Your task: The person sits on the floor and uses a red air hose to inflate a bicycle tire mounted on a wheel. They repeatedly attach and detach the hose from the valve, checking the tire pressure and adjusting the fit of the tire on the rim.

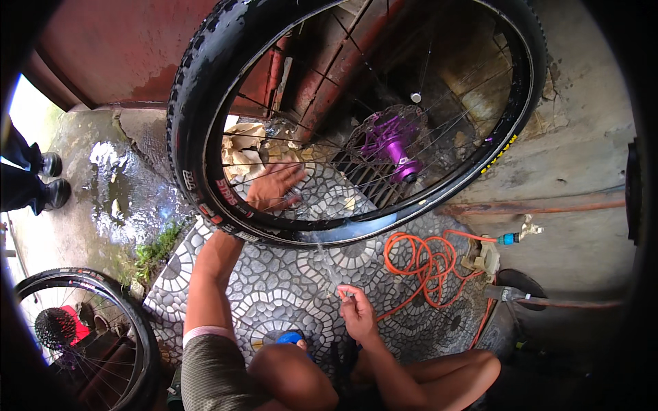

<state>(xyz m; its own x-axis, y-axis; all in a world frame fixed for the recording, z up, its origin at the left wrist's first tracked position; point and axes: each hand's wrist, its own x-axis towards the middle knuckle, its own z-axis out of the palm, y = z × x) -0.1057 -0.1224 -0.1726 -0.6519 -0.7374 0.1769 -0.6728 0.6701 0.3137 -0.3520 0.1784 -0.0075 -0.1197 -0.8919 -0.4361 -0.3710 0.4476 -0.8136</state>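
Observation:
A bicycle wheel (pixel 194 130) with a black knobbly tyre, thin spokes and a purple hub (pixel 394 147) stands tilted before me. My left hand (pixel 277 183) shows through the spokes, its fingers spread; the tyre crosses in front of that wrist. I cannot tell whether the hand touches the rim. Below the wheel, my right hand (pixel 358 314) is closed around the end of an orange hose (pixel 418 264). A thin stream of water (pixel 329 267) runs from it up to the lower rim, where the tyre looks wet.
A second wheel (pixel 140 335) with a black cassette is at lower left. A tap (pixel 530 229) with a blue connector feeds the hose at right. Behind the wheel are a drain grate (pixel 373 185) and crumpled paper (pixel 241 145). Another person's dark shoes (pixel 55 179) stand far left.

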